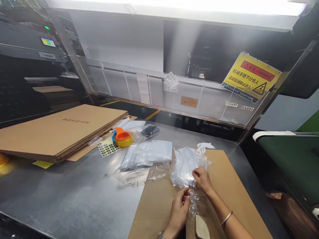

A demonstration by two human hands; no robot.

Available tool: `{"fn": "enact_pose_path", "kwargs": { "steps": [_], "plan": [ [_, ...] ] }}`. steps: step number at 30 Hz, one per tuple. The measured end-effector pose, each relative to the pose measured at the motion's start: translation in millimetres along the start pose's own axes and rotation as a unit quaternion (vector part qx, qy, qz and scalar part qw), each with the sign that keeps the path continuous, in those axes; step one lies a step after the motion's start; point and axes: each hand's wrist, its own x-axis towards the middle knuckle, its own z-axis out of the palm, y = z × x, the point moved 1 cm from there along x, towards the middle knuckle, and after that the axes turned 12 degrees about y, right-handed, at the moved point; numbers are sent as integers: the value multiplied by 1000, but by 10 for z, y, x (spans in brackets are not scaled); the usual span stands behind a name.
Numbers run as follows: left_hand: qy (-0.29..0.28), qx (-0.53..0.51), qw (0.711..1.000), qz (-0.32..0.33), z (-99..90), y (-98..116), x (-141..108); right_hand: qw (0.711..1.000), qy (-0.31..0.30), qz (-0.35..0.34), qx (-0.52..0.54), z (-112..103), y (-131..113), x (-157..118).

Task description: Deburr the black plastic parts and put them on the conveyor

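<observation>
A clear plastic bag with pale folded contents lies on a flat brown cardboard sheet. My right hand is closed at the bag's near right side, pinching its film. Nearer to me, my left hand has its fingers curled together on the loose crinkled film at the bag's near end. What exactly sits between the left fingertips is partly hidden. Just left of this bag lies a larger clear bag of pale flat sheets. A tan rounded object shows below my hands; its kind is unclear.
On the left are stacked flat cardboard boxes. Beside them lie an orange tape dispenser, a sticker sheet and a small bag with black contents. White gloves rest at the back right. A yellow warning sign hangs behind the metal table.
</observation>
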Motion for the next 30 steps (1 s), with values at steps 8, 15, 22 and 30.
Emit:
{"fn": "enact_pose_path", "kwargs": {
  "steps": [8,15,22,30],
  "plan": [
    [27,-88,994,-66,321,28,280,998,20,-7,66,-222,-161,-123],
    [35,-45,998,-11,240,23,225,993,23,12,114,-291,-286,-358],
    [104,131,973,160,-81,49,-38,991,84,0,102,-420,-507,-630],
    [61,337,853,395,-477,266,-175,991,29,-96,92,-454,-916,-853]
  ]
}}
